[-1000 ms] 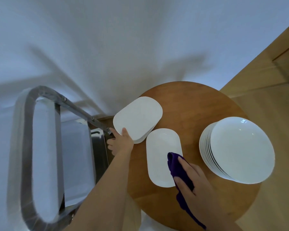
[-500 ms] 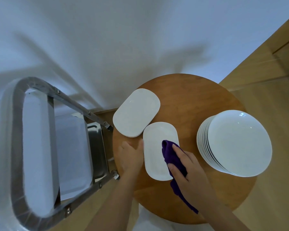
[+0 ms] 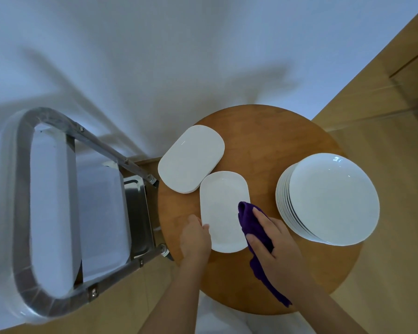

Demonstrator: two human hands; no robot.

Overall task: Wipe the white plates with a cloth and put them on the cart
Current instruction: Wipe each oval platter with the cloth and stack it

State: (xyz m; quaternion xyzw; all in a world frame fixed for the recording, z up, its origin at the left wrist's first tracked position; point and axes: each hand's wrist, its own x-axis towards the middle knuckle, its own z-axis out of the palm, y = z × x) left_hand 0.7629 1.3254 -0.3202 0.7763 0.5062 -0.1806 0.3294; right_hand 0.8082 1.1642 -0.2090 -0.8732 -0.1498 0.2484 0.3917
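Note:
A white oblong plate (image 3: 221,208) lies on the round wooden table (image 3: 263,141). My left hand (image 3: 194,239) holds its near left edge, thumb on the rim. My right hand (image 3: 275,247) presses a purple cloth (image 3: 250,220) onto the plate's right side, fingers laid over the cloth. A small stack of white oblong plates (image 3: 191,157) sits just behind it. A tall stack of round white plates (image 3: 331,198) stands on the table's right. The metal cart (image 3: 140,208) is to the left of the table.
The cart's steel frame and handle (image 3: 22,213) wrap around white-covered trays at the left. A white wall rises behind the table. Wooden floor and a wooden cabinet (image 3: 396,92) lie to the right.
My left hand left the far oblong stack and came to the near plate's left edge. My right hand keeps the cloth on the plate, shifting slightly over its right side.

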